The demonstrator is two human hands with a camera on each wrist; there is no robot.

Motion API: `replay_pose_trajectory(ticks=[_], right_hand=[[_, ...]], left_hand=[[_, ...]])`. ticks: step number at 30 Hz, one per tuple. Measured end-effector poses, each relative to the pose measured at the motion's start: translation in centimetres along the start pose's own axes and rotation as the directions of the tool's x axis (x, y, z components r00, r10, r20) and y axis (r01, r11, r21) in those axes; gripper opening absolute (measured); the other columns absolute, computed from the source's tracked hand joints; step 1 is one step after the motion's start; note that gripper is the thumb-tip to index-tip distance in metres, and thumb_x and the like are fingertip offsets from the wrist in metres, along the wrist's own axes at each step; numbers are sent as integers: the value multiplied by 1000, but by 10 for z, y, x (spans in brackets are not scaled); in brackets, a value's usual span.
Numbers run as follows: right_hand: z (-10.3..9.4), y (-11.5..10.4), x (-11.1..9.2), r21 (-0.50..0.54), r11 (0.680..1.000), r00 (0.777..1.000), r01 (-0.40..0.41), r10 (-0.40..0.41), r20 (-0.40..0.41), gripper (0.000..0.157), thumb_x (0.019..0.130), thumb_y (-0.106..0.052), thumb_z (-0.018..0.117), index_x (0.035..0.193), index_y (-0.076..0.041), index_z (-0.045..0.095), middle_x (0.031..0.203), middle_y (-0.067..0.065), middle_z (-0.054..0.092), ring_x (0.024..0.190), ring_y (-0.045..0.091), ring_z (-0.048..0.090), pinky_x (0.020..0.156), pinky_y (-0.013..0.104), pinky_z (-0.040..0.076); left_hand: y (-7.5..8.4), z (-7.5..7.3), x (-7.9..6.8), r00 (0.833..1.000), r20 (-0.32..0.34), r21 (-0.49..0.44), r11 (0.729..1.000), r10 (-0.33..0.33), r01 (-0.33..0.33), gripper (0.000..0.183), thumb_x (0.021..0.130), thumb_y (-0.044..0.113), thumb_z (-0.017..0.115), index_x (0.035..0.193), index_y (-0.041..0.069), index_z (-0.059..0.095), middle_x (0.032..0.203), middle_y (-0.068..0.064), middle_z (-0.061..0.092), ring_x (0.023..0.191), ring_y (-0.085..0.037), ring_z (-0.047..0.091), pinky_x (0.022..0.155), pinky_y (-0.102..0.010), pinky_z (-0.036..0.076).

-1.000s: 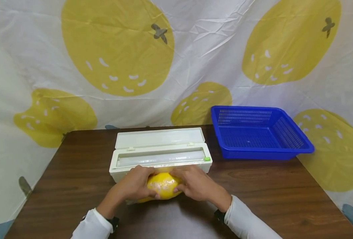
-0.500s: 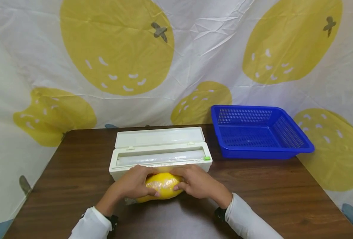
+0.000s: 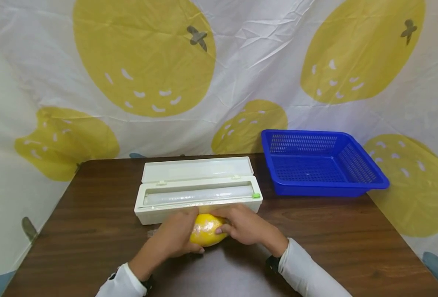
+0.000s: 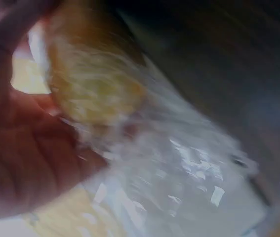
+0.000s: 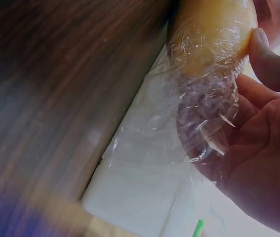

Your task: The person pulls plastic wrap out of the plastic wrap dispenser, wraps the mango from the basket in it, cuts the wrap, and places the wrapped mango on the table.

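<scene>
A yellow fruit (image 3: 207,231), smooth and rounded, lies between the hands in shiny cling film; its exact kind is unclear. My left hand (image 3: 176,235) curls over its left end, thumb in front and fingers behind. On the other end, my right hand (image 3: 242,225) holds it, the thumb on its front. Clear film (image 5: 209,98) trails loosely past the fruit in the right wrist view. Blurred loose film (image 4: 179,182) spreads beside the palm in the left wrist view. Just behind stands a white wrap dispenser (image 3: 159,216), lid up, with a film roll (image 3: 200,195) inside.
A blue perforated basket (image 3: 278,187) sits at the back right of the brown wooden table (image 3: 337,239). A green slider (image 3: 256,195) is at the dispenser's right end. A fruit-printed cloth (image 3: 241,74) hangs behind the table.
My left hand has shifted to the right and closer round the fruit, now covering its left end. The right hand stays nearly where it was.
</scene>
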State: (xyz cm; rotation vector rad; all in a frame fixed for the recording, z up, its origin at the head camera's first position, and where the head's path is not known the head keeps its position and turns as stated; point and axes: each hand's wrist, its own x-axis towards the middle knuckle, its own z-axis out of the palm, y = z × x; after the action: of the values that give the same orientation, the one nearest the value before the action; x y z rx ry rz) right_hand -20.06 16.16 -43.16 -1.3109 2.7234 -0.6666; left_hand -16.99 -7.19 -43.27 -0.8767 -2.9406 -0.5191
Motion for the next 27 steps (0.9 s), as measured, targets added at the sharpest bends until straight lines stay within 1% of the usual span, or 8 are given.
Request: replay_pose_trajectory(ticks=[3, 7, 11, 15, 18, 22, 25, 27], right_hand=[[0, 2, -1, 7, 1000, 1000, -8, 8, 8, 45, 94, -24, 69, 136, -7, 63, 129, 3, 70, 117, 17, 65, 103, 36, 50], [0, 2, -2, 15, 1000, 1000, -3, 3, 9, 46, 93, -23, 70, 135, -7, 63, 126, 2, 70, 114, 15, 66, 101, 35, 51], [0, 1, -1, 7, 1000, 1000, 9, -9, -7, 45, 93, -25, 71, 133, -7, 64, 121, 2, 72, 110, 14, 66, 99, 34, 52], [4, 0, 0, -15, 1000, 999, 14, -14, -29, 44, 94, -29, 70, 132, -9, 64, 120, 1, 72, 108, 14, 67, 97, 34, 52], [7, -2, -1, -29, 1000, 998, 5, -7, -55, 46, 93, -31, 71, 133, -10, 64, 122, 1, 72, 109, 16, 68, 97, 35, 53], [8, -6, -2, -43, 999, 994, -15, 10, -112, 47, 90, -31, 74, 133, -12, 65, 125, 1, 72, 109, 17, 69, 95, 36, 54], [8, -10, -1, -116, 993, 985, -12, -9, -174, 39, 88, -32, 76, 123, -15, 71, 120, 0, 74, 100, 15, 72, 85, 34, 57], [7, -13, -1, -172, 985, 977, 5, -41, -207, 31, 86, -33, 78, 112, -16, 74, 110, -3, 76, 89, 13, 72, 76, 32, 57]], left_hand=[[16, 2, -3, 996, -66, 146, 987, -62, 71, 83, 55, 50, 97, 111, 6, 54, 90, -16, 69, 84, -32, 62, 73, -48, 53], [29, 3, -7, 985, -127, 300, 942, -115, 148, 82, 49, 57, 95, 104, 8, 60, 88, -15, 65, 83, -31, 54, 67, -44, 48], [31, 4, -7, 983, -176, 382, 916, -57, 122, 85, 46, 57, 96, 103, 3, 65, 84, -14, 54, 76, -27, 51, 63, -40, 48], [25, 4, -7, 984, -176, 377, 925, 19, 50, 84, 46, 49, 99, 104, 0, 63, 79, -13, 56, 70, -25, 56, 63, -39, 51], [21, 3, -6, 987, -158, 320, 947, 34, 19, 80, 45, 42, 101, 103, 2, 63, 77, -13, 59, 68, -26, 57, 62, -40, 53], [14, 0, -4, 993, -114, 260, 966, 38, -7, 75, 49, 39, 100, 105, 4, 64, 82, -14, 62, 71, -27, 60, 66, -43, 55], [9, -4, -2, 994, -90, 258, 966, 55, -30, 72, 52, 42, 99, 105, 6, 64, 82, -12, 64, 72, -27, 62, 68, -43, 55], [6, -6, 0, 995, -73, 259, 965, 65, -44, 71, 54, 44, 98, 103, 6, 64, 81, -12, 64, 72, -27, 62, 67, -43, 54]])
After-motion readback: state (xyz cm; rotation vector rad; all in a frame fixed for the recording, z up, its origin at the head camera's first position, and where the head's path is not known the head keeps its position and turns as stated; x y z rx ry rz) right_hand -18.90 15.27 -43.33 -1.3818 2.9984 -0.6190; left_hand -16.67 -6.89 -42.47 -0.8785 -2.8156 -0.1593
